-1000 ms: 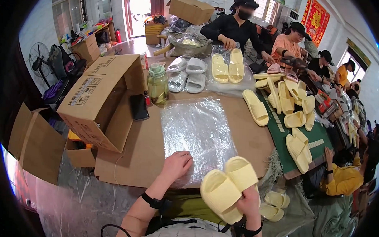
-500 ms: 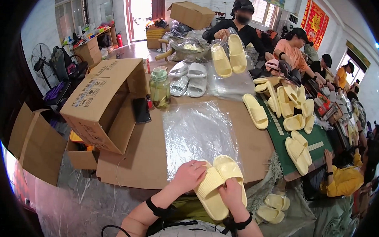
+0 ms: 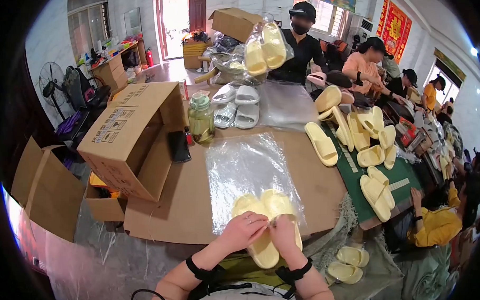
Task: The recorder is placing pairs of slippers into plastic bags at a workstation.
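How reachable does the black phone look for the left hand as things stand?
Probably yes: the left hand is at the yellow slippers, but only flat cardboard and part of a clear bag seem to lie between, and the phone's near end looks uncovered.

The person's left forearm (image 3: 173, 285) and right forearm (image 3: 315, 293) came in from the lower edge and slanted inward, bringing the two hands nearly together in front of the body. The left hand (image 3: 242, 230) lay back upward, its fingers (image 3: 257, 219) bent and aimed toward the right hand (image 3: 283, 235), whose fingers curled inward and downward. The fingertips met closely; whether they touched was unclear.
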Demonstrator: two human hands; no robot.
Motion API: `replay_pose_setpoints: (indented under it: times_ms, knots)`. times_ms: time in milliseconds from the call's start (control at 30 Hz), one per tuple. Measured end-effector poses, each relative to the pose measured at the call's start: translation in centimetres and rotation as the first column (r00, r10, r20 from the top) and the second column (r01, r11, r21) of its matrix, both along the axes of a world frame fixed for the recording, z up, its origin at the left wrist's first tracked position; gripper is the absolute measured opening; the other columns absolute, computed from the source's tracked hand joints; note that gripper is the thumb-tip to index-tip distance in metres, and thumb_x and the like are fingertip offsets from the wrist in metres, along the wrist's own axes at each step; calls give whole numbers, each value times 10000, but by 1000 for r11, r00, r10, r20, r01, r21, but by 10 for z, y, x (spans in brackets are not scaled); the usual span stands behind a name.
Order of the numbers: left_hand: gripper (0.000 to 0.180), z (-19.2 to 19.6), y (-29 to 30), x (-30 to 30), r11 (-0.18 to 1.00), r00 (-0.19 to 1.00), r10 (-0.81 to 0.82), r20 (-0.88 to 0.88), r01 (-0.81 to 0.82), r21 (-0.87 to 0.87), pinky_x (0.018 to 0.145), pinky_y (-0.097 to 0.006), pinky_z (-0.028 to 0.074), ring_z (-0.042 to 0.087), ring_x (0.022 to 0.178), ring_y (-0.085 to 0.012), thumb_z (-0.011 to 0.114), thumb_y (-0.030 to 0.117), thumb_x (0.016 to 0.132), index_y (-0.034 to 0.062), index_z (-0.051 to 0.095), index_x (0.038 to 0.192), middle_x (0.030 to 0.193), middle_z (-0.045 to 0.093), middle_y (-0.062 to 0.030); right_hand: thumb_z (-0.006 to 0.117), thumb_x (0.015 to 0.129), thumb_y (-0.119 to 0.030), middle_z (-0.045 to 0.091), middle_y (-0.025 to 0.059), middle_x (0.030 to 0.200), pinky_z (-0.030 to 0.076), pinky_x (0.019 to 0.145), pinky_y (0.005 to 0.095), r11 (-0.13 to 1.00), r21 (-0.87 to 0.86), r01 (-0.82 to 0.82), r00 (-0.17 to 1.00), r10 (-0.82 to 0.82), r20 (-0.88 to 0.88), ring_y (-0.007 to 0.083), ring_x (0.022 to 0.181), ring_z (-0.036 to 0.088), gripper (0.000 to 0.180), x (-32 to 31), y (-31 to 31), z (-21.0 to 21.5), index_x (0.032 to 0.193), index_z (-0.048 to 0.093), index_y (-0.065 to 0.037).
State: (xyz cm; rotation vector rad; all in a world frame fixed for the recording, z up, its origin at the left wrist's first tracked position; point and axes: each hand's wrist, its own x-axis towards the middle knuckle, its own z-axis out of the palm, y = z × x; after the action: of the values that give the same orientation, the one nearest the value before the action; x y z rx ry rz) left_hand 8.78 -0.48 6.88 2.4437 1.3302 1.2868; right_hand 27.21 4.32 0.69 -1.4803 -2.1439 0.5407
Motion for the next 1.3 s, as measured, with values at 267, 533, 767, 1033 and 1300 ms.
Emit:
replay_pose_setpoints:
  times_ms: [267,533,767,1033,1300]
  knots:
    - [132,0,-3,1,993,995,-64,75,71,-95,838,-361,556,656,974,-267,693,92,879,62,703,1006,1094,699,-64,705,847,-176,610,213,931,507,730,504,998,25,-58,997,59,-45,411,837,619,250,-7,6,-21,1004,599,-13]
    - [123,6,-10,0,909,931,-274,243,333,-252,861,-381,544,674,975,-278,671,60,914,43,719,1025,1103,720,-84,673,884,-175,571,207,886,495,705,487,981,192,-22,990,48,-136,416,812,600,210,-25,31,4,917,541,-16]
    - [113,10,-11,-18,892,918,-269,291,352,-283,888,-371,538,676,998,-273,697,83,893,55,740,993,1087,724,-84,697,909,-164,575,264,1037,503,741,491,971,230,66,972,-11,-233,450,897,598,292,-32,66,-5,1079,562,30]
    - [314,-11,3,-53,965,965,165,203,-116,-236,986,-429,496,599,1165,-312,808,192,795,93,721,1080,1269,658,-84,760,850,-139,587,228,1290,482,981,398,895,-12,-446,894,444,-65,357,1199,558,488,18,-27,62,1288,599,3]
    - [953,-39,24,-59,819,946,269,-182,-324,-473,1201,-539,259,158,1504,-490,822,513,740,164,411,1526,1621,183,-299,720,924,-118,704,61,811,497,640,266,929,-248,-273,793,72,-605,96,726,643,134,36,-10,114,957,716,11]
